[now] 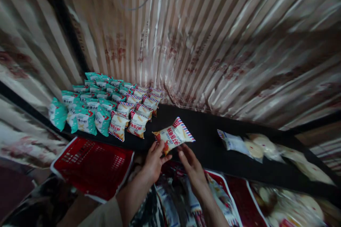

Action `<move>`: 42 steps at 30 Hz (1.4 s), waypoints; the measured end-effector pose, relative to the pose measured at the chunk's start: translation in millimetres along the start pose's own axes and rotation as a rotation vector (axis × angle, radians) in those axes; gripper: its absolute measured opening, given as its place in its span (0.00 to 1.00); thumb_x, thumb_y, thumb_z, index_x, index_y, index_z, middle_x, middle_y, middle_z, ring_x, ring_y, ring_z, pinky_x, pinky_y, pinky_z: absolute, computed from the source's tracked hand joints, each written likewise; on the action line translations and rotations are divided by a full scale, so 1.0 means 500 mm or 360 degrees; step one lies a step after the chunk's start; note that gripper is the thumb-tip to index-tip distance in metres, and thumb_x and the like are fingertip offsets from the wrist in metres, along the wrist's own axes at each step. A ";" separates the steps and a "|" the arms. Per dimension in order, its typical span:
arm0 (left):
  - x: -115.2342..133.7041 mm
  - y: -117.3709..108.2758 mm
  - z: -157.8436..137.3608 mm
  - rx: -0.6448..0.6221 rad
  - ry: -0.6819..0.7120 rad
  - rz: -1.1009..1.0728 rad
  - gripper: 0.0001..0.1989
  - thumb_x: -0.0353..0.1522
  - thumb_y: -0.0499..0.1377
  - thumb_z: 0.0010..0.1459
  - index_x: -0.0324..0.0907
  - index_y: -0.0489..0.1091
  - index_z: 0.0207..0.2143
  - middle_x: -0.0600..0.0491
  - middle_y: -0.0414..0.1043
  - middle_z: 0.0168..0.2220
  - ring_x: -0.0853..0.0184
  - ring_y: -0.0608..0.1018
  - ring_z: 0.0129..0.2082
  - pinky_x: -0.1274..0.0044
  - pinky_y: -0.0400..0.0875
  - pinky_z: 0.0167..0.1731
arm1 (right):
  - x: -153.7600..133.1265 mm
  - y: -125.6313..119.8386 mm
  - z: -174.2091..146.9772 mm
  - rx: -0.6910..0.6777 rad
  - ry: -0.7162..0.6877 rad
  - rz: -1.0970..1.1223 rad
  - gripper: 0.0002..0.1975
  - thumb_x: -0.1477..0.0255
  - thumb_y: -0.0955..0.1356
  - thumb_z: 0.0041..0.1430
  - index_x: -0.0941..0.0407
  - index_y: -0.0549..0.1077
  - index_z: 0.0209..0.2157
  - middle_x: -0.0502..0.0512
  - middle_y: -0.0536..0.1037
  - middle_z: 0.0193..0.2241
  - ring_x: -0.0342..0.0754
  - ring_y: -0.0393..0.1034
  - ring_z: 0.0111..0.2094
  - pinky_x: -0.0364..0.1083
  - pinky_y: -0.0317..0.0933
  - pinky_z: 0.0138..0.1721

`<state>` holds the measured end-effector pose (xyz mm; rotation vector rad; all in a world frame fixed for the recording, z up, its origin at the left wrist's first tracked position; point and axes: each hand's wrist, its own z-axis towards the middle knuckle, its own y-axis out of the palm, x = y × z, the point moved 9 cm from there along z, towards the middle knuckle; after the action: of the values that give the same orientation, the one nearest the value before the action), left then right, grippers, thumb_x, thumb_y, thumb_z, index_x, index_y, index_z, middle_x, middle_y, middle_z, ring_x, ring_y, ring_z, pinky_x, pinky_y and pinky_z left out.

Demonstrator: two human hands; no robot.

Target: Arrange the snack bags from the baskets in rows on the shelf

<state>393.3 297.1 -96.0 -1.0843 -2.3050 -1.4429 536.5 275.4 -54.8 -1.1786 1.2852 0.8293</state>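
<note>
A white and red snack bag (173, 135) with a striped blue-and-red end is tilted over the black shelf (205, 138). My left hand (155, 160) has its fingers closed around the bag's lower left corner. Fingertips of my right hand (192, 165) reach the bag's bottom edge, the fingers stretched and a little apart. Left of the bag, matching white snack bags (137, 124) stand in rows. Beyond them stand rows of teal snack bags (85, 118).
Below the shelf sit a red basket (93, 166) and another basket (226, 191) with packets inside. Farther right on the shelf lie a white packet (234, 142) and wrapped round pale items (263, 147). Striped sheeting (186, 42) hangs behind.
</note>
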 end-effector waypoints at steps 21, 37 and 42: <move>0.052 0.090 0.156 0.0130 0.0109 0.0729 0.27 0.23 0.54 0.52 0.41 0.61 0.56 0.45 0.60 0.58 0.66 0.74 0.44 0.84 0.70 0.26 | -0.005 -0.019 0.319 0.0416 0.0123 -0.0046 0.32 0.56 0.70 0.48 0.58 0.66 0.52 0.62 0.78 0.42 0.54 0.74 0.43 0.48 0.68 0.42; 0.121 0.108 0.278 0.0123 0.0269 0.0662 0.29 0.27 0.52 0.58 0.51 0.55 0.62 0.53 0.52 0.65 0.64 0.68 0.56 0.84 0.72 0.32 | 0.010 0.078 0.536 0.0215 0.0099 -0.0653 0.26 0.57 0.65 0.56 0.57 0.68 0.51 0.59 0.78 0.42 0.52 0.73 0.43 0.48 0.65 0.45; 0.124 0.099 0.287 0.0172 0.0290 0.0581 0.30 0.28 0.52 0.58 0.51 0.52 0.63 0.54 0.47 0.67 0.63 0.67 0.57 0.83 0.73 0.31 | 0.006 0.110 0.548 0.0112 0.0013 -0.0631 0.24 0.56 0.64 0.56 0.54 0.69 0.50 0.56 0.79 0.40 0.51 0.74 0.42 0.48 0.65 0.44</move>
<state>410.9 460.1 -100.6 -1.2090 -1.9144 -1.2077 558.4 550.9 -96.2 -1.3240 1.0300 0.4851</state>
